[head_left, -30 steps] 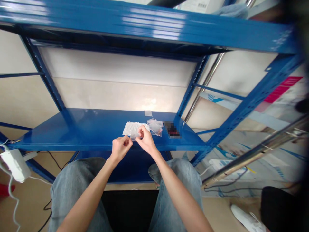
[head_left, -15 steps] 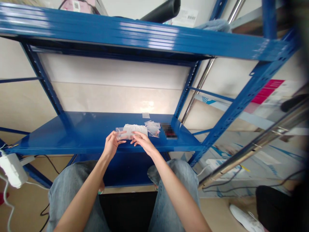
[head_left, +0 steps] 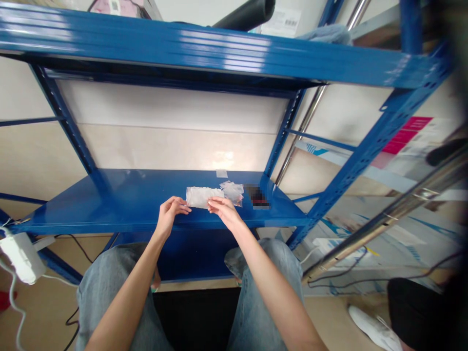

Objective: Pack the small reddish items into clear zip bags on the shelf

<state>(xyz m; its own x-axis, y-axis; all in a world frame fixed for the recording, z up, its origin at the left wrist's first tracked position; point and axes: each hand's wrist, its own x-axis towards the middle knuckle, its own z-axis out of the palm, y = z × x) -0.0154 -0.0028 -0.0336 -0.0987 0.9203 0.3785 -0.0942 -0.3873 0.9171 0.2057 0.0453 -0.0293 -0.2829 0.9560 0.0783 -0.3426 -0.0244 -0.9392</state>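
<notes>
The fingers of the left hand curve lightly, half open, their tips just beside the lower left end of the white packet. The fingers of the right hand lie nearly straight, their tips at the packet's lower edge, and neither hand visibly pinches it. The packet is an oblong, soft-looking white bundle in a creased, glossy wrap, lying flat near the middle of the blue steel shelf. At its 2 o'clock, touching it, sits a loose heap of clear bags, and at 1 o'clock a small pale square lies apart, toward the back of the shelf. Farther off at 3 o'clock is a dark item, too blurred to name. Both forearms rise from 6 o'clock over the jeans. Out at 8 o'clock hangs a white power strip, and at 4 o'clock a white sneaker lies on the floor.
</notes>
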